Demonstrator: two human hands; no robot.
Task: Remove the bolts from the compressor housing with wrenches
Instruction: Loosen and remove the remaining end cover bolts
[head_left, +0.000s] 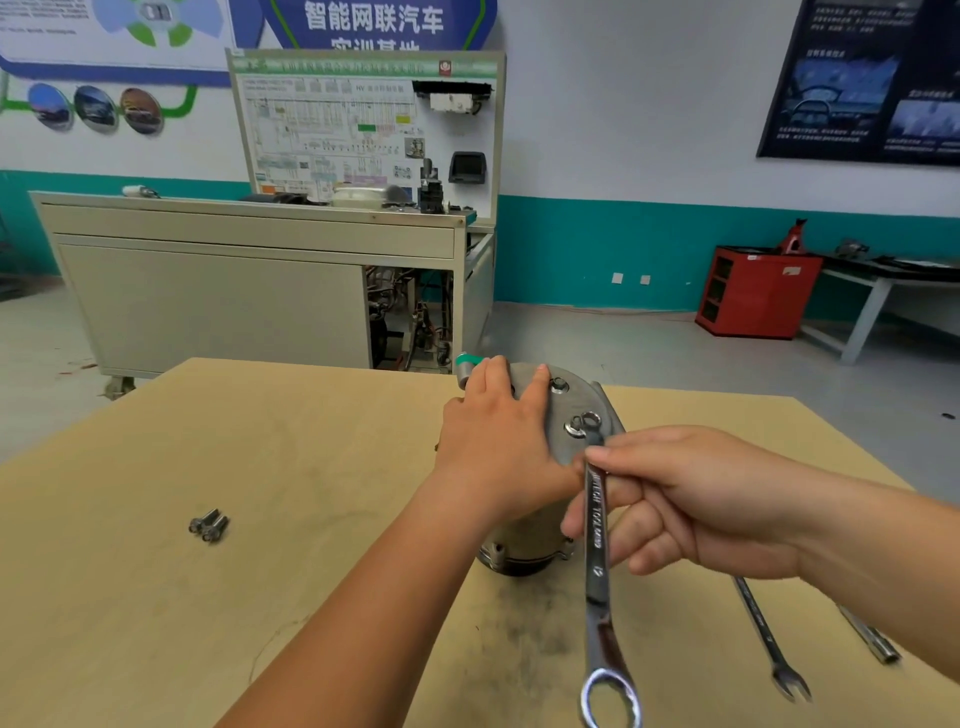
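While the left hand (498, 441) presses flat, fingers straight, on the round grey metal compressor housing (557, 413) standing on the pale wooden table (311, 467), the right hand (691, 509) curls tightly round a chrome combination wrench (595, 530), whose open end sits at a bolt (576, 428) on the housing's top plate. Two loose steel bolts (209, 526) lie well apart to the left.

chrome wrench (597, 545), grey housing (571, 410), tan table (260, 467).
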